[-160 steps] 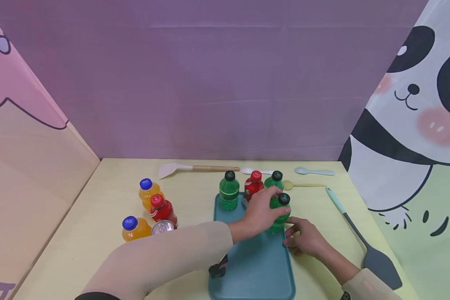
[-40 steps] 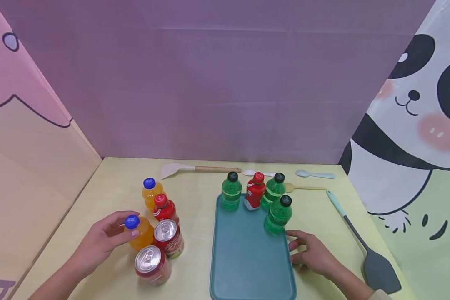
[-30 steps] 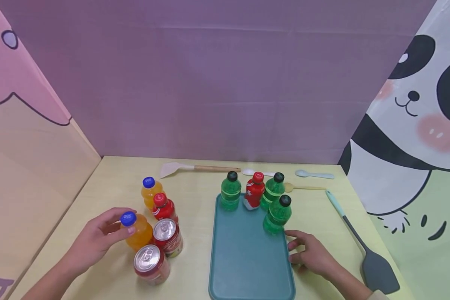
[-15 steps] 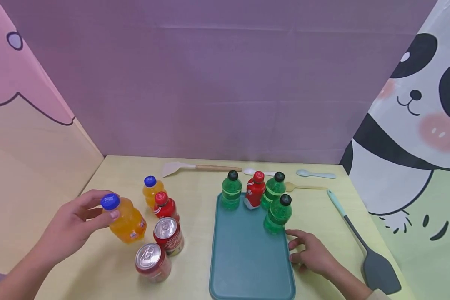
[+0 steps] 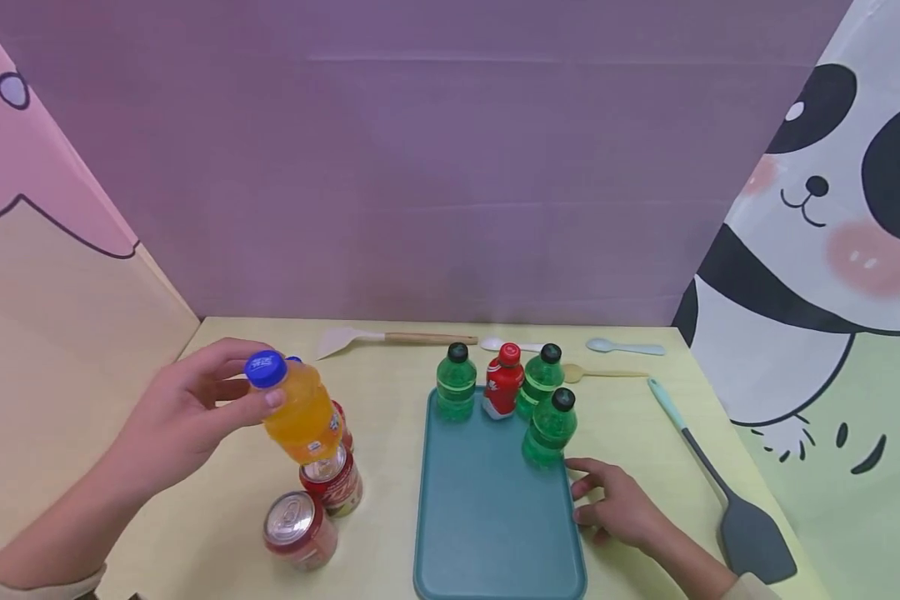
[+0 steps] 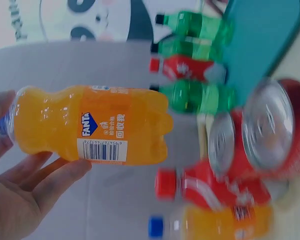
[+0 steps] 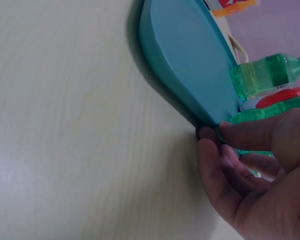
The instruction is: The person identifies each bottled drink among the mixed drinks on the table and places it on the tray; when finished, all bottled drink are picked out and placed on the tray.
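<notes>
My left hand (image 5: 180, 408) grips an orange Fanta bottle (image 5: 303, 417) near its blue cap, tilted and raised above the table. In the left wrist view the bottle's label (image 6: 102, 125) faces the camera. At the right rim of the teal tray (image 5: 498, 525), my right hand (image 5: 617, 507) pinches the edge, thumb on top and a finger below, as the right wrist view shows. Three green bottles, one of them at the back left (image 5: 456, 387), and a red bottle (image 5: 504, 383) stand at the tray's far end.
Two red drink cans, the nearer one (image 5: 300, 533) and another (image 5: 337, 483), stand left of the tray. Behind them are a red bottle (image 6: 215, 185) and a second orange bottle (image 6: 225, 222). A dark turner (image 5: 753, 533) lies right; a spatula (image 5: 390, 337) and small spoons line the back.
My left hand has lifted the orange bottle off the table beside the cans, first leftward, then up and right over them. My right hand stays at the tray's edge.
</notes>
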A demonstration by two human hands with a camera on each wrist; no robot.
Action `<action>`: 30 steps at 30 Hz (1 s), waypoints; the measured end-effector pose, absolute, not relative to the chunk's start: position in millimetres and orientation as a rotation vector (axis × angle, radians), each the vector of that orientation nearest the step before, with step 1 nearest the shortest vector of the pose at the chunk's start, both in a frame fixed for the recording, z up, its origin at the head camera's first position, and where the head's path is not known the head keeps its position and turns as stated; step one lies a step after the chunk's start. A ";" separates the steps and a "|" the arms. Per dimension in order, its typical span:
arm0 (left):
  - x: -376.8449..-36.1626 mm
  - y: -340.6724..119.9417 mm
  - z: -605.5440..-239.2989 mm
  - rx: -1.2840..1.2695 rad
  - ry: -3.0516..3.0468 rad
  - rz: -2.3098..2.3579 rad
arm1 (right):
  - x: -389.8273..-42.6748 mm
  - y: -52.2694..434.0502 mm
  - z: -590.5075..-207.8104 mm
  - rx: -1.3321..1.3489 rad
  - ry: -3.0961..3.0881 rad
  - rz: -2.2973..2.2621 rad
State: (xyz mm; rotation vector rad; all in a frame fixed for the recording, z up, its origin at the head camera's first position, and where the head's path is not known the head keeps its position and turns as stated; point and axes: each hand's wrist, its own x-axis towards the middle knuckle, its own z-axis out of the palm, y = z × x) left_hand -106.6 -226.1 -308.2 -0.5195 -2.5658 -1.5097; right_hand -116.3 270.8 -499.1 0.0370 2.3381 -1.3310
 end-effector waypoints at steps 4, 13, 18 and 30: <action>-119.8 -196.9 -308.6 -0.583 -2.586 -1.600 | -116.9 268.8 -499.1 0.047 2.345 -1.324; -160.5 -124.6 -330.4 -0.651 -2.703 -1.848 | -117.9 268.7 -497.3 0.090 2.359 -1.290; -178.5 -87.9 -349.3 -0.684 -2.743 -1.947 | -119.0 268.7 -498.7 0.101 2.360 -1.277; -192.7 -16.6 -388.9 -0.635 -2.911 -1.786 | -119.2 269.3 -500.4 0.103 2.360 -1.286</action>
